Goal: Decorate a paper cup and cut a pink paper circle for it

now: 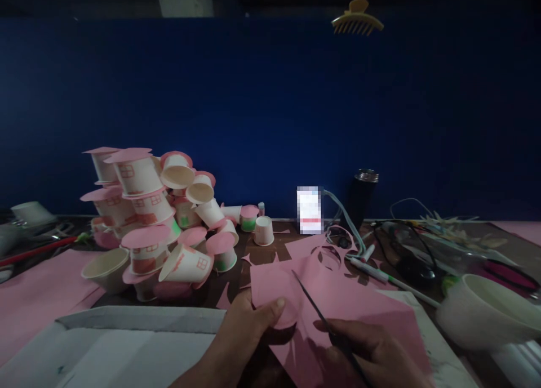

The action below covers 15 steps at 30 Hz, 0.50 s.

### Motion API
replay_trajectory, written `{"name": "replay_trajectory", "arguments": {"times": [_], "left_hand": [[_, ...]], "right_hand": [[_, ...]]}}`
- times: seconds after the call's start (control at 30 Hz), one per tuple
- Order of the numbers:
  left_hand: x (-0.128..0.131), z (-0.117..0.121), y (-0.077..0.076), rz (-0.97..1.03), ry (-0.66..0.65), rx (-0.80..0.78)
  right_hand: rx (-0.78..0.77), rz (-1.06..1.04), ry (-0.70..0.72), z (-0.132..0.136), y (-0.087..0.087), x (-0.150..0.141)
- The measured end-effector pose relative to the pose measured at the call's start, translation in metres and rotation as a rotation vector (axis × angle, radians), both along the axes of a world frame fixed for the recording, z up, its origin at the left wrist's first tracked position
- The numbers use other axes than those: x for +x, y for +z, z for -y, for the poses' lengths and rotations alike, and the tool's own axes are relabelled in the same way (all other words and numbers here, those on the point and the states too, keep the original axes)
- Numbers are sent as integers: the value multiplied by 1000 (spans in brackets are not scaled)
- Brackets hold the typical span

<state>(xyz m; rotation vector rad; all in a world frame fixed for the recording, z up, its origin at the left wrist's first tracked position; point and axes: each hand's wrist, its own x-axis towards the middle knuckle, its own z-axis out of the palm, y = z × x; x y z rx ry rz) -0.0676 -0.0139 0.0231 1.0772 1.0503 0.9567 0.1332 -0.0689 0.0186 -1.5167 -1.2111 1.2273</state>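
Observation:
My left hand (240,333) pinches a piece of pink paper (267,282), thumb on top, near the table's front. Its lower edge is cut in a curve. In my right hand (372,346) is a pair of dark scissors (313,304), the blade pointing up and left along the paper's right side. Whether the blades are apart cannot be made out. Under both hands lies a larger pink sheet (380,312). Several paper cups (147,208) with pink paper discs and red drawn windows are piled to the left; one white paper cup (264,230) stands apart behind the paper.
A white tray-like box (139,354) lies front left beside more pink paper (46,292). Toward the back stand a lit phone (309,210) and a black bottle (361,199). Markers (369,270), cables and a large white cup (486,315) occupy the right.

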Motion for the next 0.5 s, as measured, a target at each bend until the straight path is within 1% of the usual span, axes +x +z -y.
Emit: {"name": "replay_trajectory", "arguments": {"times": [0.2,0.4,0.5], "left_hand": [[6,5,7,66,24,0],[2,3,6,-20,53,-7],[1,3,7,-14,84,3]], "right_hand": [[-19,-76,19,1,4,-6],[-32,-90,67,1,3,-5],[-39,-110,90,1,2,-3]]}}
